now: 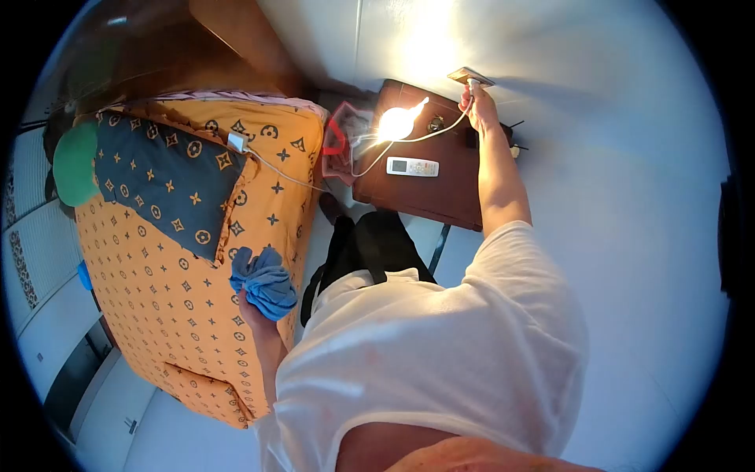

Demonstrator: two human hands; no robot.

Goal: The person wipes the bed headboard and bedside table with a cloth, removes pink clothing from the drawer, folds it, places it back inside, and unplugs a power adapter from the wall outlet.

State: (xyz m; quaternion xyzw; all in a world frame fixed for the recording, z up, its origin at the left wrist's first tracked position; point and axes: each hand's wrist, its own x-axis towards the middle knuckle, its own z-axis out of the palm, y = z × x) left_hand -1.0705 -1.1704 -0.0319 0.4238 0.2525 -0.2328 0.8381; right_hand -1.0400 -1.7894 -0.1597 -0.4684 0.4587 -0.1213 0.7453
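Note:
My left hand (251,308) is closed around a bunched blue cloth (267,285), held above the side of the bed. My right hand (482,108) reaches out to the wall, its fingers closed on a white plug (473,82) at the socket plate (460,75). Whether the plug sits fully in the socket I cannot tell. From the plug a white cord (440,132) runs over the nightstand (452,197) to a brightly lit lamp (397,123), whose shape is lost in glare. A white remote control (412,167) lies on the nightstand.
An orange patterned bed (157,275) with a dark pillow (169,177) fills the left side. A white charger (237,141) with its cable rests by the pillow. A green round object (75,165) is beyond it. Clear-and-red plastic (336,141) sits between bed and nightstand.

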